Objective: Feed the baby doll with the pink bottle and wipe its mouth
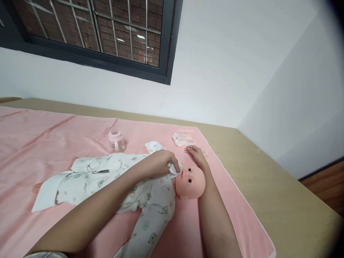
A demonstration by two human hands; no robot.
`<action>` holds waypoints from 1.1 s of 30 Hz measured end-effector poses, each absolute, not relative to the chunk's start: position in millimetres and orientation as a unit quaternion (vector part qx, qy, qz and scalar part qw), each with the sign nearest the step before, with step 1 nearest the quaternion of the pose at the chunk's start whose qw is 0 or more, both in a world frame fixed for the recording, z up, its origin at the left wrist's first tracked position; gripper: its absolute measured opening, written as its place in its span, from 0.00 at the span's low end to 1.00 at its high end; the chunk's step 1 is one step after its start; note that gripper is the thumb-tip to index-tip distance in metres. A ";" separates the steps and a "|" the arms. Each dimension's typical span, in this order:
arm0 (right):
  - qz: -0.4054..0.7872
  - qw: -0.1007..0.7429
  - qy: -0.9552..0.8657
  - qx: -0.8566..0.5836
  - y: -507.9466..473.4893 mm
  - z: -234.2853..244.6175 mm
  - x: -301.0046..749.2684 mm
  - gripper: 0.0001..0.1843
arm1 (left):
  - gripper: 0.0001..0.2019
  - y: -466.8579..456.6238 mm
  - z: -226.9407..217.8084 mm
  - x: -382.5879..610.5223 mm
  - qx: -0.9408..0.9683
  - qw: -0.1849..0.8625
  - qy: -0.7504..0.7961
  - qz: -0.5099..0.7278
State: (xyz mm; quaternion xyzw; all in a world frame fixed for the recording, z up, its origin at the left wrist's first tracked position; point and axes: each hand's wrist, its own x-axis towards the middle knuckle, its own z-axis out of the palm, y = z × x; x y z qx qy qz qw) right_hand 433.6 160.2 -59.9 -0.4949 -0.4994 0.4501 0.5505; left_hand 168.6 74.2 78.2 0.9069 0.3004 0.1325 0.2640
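Note:
A baby doll (192,183) lies on its back, dressed in a white printed outfit (145,200), its head toward the right. My left hand (162,163) reaches across its chest, fingers closed on a white wipe (175,170) whose edge touches the doll's mouth. My right hand (196,156) rests beyond the top of the doll's head, palm down with fingers stretched out and nothing gripped. Just past those fingertips lies a small, white, partly see-through packet (183,139). The doll's far sleeve (154,146) sticks out behind my left wrist.
A pink baby bottle (116,140) with a handle stands behind the doll's legs. Under everything is a pink mat (48,132) on a wooden tabletop (258,182). A white wall (209,71) and a barred window (107,28) rise behind. Some small clear object (205,154) lies by my right wrist.

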 end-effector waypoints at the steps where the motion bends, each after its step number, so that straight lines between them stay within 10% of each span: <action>1: 0.450 0.551 -0.499 -0.495 159.9 -59.8 433.5 0.15 | 0.19 74.5 77.4 168.7 0.906 0.267 0.301 0.133; 33: 0.448 0.546 -0.503 -0.498 156.3 -55.4 432.0 0.15 | 0.22 73.4 75.7 173.9 0.907 0.213 0.316 0.179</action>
